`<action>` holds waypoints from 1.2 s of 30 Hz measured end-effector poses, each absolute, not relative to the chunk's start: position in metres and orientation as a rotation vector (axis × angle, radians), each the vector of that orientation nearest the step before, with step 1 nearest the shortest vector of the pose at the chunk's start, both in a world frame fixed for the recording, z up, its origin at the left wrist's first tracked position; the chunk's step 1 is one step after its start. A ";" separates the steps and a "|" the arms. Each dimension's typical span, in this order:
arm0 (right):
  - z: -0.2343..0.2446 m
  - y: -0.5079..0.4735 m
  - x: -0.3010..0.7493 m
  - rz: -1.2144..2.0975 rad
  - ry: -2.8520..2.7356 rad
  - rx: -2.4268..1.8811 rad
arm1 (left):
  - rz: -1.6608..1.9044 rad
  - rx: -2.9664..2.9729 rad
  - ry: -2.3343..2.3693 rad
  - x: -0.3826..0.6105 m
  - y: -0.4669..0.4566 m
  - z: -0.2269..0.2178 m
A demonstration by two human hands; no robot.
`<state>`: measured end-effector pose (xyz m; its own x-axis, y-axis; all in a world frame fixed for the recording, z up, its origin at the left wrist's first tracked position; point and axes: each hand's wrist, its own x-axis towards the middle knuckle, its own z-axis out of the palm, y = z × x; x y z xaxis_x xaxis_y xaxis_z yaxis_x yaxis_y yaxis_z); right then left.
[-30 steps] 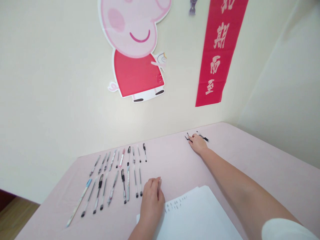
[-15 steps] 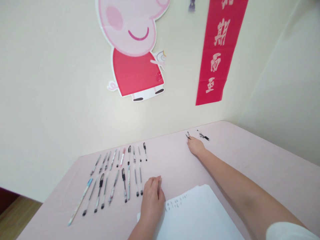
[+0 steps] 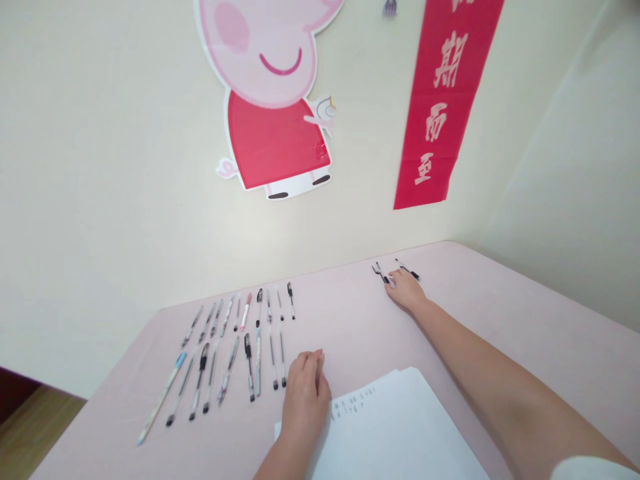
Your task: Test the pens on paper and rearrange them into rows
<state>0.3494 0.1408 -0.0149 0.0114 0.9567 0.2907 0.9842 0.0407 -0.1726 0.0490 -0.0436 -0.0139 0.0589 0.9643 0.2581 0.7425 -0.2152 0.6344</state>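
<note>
My left hand [image 3: 304,390] rests palm down on the pink tabletop [image 3: 340,313], over the left edge of a stack of white paper [image 3: 395,433] with a little dark writing near its top. Its fingers are curled together, and nothing shows in them. My right hand [image 3: 406,289] reaches to the far side of the table, its thumb and fingers apart. A few thin black pens [image 3: 379,271] lie just left of its fingertips, and another black pen [image 3: 411,272] lies just beyond it. The fingertips partly hide what lies under them.
Two rows of pens and refills lie on the left, among them a pink pen [image 3: 246,311], a blue-capped pen [image 3: 163,398] and a black-capped pen [image 3: 249,367]. Behind the table is a wall with a cartoon pig cutout [image 3: 277,143] and a red banner [image 3: 435,127].
My right hand has shifted to the right and slightly nearer, uncovering more of the thin black pens on its left. The left hand stays in place. The view has tilted slightly.
</note>
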 end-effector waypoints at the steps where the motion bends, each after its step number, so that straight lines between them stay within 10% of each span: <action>1: -0.015 0.139 0.349 -0.119 -1.993 -1.979 | 0.928 2.009 1.713 0.049 -0.044 -0.014; 36: -0.034 0.151 0.376 -0.051 -1.886 -1.836 | 0.994 1.998 1.672 0.046 -0.041 -0.022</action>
